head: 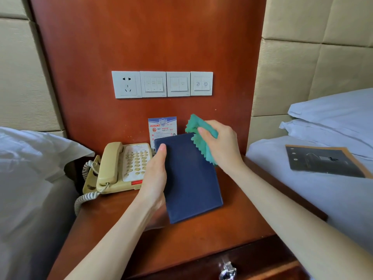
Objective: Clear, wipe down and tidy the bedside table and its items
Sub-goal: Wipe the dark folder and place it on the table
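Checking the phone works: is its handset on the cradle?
On the cradle: the handset lies along the left of the telephone, cord attached.

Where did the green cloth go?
In the head view, the green cloth is bunched in the right hand, touching the top right corner of the blue folder, just right of the notice card.

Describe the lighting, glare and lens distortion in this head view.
Head view: soft, even light; faint sheen on the bedside table top; wide-angle bending bows the headboard panels and beds at the edges; the blue folder, green cloth and both hands stay sharp; the notice card's print is unreadable.
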A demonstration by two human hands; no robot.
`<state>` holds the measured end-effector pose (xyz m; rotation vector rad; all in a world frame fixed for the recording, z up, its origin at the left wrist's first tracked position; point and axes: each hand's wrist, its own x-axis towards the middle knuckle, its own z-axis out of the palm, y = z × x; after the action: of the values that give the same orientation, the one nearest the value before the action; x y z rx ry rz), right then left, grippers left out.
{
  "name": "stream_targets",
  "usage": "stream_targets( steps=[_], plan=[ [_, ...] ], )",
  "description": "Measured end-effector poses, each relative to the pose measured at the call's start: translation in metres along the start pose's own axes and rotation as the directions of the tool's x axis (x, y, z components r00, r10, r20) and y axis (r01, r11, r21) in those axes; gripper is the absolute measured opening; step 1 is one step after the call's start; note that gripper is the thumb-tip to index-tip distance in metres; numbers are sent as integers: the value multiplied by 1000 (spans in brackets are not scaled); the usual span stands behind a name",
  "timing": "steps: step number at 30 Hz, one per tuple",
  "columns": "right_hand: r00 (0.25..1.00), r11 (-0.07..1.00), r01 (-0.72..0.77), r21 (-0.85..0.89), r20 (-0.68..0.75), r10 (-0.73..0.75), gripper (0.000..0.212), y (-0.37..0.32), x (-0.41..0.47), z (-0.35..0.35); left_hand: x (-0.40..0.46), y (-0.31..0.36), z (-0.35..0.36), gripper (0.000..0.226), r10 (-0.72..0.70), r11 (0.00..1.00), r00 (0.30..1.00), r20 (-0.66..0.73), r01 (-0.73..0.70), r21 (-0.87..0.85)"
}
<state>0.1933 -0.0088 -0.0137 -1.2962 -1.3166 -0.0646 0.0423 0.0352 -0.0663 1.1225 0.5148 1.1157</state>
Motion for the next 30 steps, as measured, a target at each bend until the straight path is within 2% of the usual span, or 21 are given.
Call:
stream_targets(
  steps=[2,6,8,11,15,16,17,19,22,24,26,28,30],
  plan=[
    [997,987,-80,139,-12,83,10,6,-7,1,-1,-1,1,31,13,1000,1000,-9,-12,28],
    [965,904,-198,380,-87,248,27,8,-17,7,-4,-3,4,33,-2,1000,999,-35,3,24],
    [947,848,-287,446,0,321,32,10,-26,8,-3,0,-1,40,-22,1000,996,-86,20,-20],
    [938,847,-346,404,120,326,25,16,-35,4,0,4,-5,47,-24,1000,994,-105,22,-17],
    [942,700,-299,648,86,323,18,11,-24,-8,0,5,2,38,-14,999,997,-71,18,51],
    [956,734,-261,627,64,285,17,9,-19,-9,0,4,3,36,7,995,999,-49,-2,104],
    [973,824,-211,526,27,231,15,7,-12,-9,0,2,3,34,35,987,999,-33,-29,159],
    [995,976,-73,205,-55,86,10,4,-2,-6,0,-1,4,35,89,971,996,-27,-81,223],
    [985,989,106,-99,-127,-118,13,-1,-5,8,0,-2,5,37,100,979,993,-60,-87,185],
    [967,942,251,-222,13,-255,31,3,-23,24,4,-2,3,40,71,992,987,-143,-55,111],
    [905,878,400,-262,265,-333,44,10,-52,42,7,3,-4,53,18,1000,982,-187,-20,-11],
    [810,871,468,-149,467,-355,51,17,-77,50,6,7,-10,59,-51,990,970,-236,18,-140],
    [738,878,474,-59,571,-360,57,24,-86,44,6,10,-14,55,-97,973,960,-261,37,-226]
  ],
)
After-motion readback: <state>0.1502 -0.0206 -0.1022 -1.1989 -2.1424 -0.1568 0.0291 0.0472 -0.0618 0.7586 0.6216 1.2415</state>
